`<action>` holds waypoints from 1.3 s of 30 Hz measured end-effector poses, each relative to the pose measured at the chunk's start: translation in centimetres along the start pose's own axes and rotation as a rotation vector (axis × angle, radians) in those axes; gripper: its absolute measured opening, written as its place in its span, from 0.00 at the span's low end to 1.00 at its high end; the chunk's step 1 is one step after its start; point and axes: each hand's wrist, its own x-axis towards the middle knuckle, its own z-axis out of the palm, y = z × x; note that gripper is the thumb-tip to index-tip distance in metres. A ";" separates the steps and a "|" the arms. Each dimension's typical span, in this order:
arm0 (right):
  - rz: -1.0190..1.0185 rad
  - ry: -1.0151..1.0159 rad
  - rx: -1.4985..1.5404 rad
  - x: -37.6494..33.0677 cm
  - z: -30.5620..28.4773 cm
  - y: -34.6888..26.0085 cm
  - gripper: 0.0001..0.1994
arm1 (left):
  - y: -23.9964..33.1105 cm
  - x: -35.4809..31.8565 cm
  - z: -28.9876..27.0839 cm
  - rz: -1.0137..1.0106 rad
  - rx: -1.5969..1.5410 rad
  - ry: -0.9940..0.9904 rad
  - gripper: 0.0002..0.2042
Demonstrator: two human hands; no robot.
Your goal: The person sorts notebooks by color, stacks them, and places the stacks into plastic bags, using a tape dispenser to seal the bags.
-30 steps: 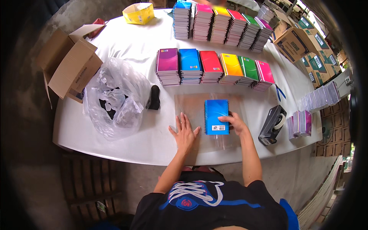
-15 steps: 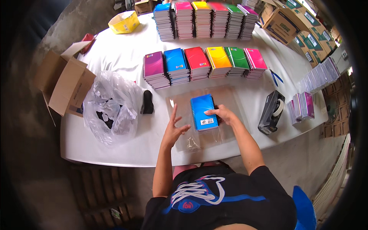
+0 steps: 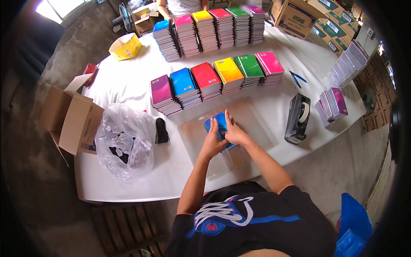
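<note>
A small blue spiral notebook [image 3: 221, 120] lies tilted in front of me, partly covered by both my hands. Clear, shiny plastic shows around its edge. My left hand [image 3: 212, 140] holds its left side, fingers together and pointing away from me. On the right side is my right hand [image 3: 234, 132], index finger stretched along the cover and thumb across the front. A brownish see-through sheet [image 3: 257, 118] lies on the table underneath. Beyond it stands a row of notebook stacks topped in purple [image 3: 162, 91], blue [image 3: 184, 81], red [image 3: 204, 75], yellow, green and pink.
A black tape dispenser [image 3: 297, 120], blue-handled pliers [image 3: 297, 79] and purple notebooks [image 3: 334, 105] are to the right. At left are a plastic bag [image 3: 126, 145], a black object [image 3: 162, 130] and an open carton [image 3: 79, 122]. Another person's hand [image 3: 164, 12] is near the far stacks [image 3: 185, 36].
My left hand, formerly apart with fingers spread, has come onto the blue notebook. My right hand has shifted left on it, and the notebook has tilted. The view has turned; another person shows behind the table.
</note>
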 end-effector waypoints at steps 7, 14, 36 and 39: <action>0.152 -0.163 0.381 -0.3 -1.6 -1.6 0.44 | 3.0 0.5 -1.2 0.062 -0.183 -0.186 0.67; -0.031 -0.063 0.293 -0.4 -0.7 0.5 0.43 | 1.0 1.3 -7.3 -0.307 -0.605 -0.117 0.50; -0.014 -0.115 0.444 -0.9 -0.7 2.1 0.43 | 1.2 -1.0 -3.5 0.074 0.439 -0.167 0.30; 0.110 0.014 0.158 -2.5 -1.9 3.4 0.35 | 1.2 -1.2 -3.7 -0.006 0.413 -0.230 0.32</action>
